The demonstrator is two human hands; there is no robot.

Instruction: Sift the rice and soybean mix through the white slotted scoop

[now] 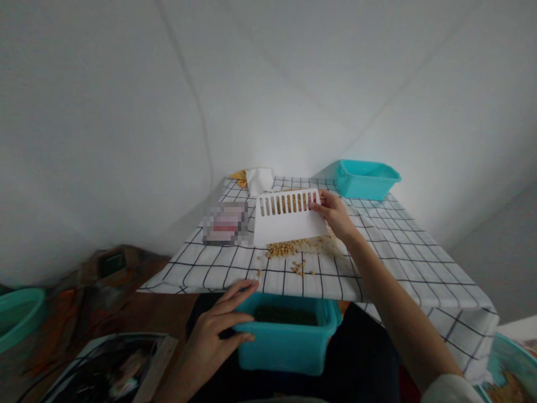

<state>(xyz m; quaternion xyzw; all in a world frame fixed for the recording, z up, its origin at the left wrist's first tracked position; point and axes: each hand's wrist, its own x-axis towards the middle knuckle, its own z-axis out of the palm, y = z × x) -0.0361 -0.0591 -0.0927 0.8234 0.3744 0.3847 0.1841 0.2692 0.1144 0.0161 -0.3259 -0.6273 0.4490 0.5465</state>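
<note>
The largest thing is a table covered with a white cloth with black grid lines (403,246). Below its near edge, a turquoise rectangular plastic box (281,348) sits at the person's lap, with dark green contents (285,315) inside. A second turquoise plastic box (364,186) stands at the far right of the table.

The left hand (213,327) is at the left end of the lap box, its fingers spread and the thumb apart; I cannot tell if it presses the rim. The right hand (335,214) pinches the upper right corner of a flat white plastic plate with a row of slots (289,228), thumb in front and fingers behind. This plate is forward and to the right of the left hand; the right hand is the nearer one. Its long axis goes from left to right, slots upward.

Yellow round beans (281,249) show through the slots and under its lower edge, beside small pale grains (331,246). A few loose beans (298,268) lie nearer to the table edge.
</note>
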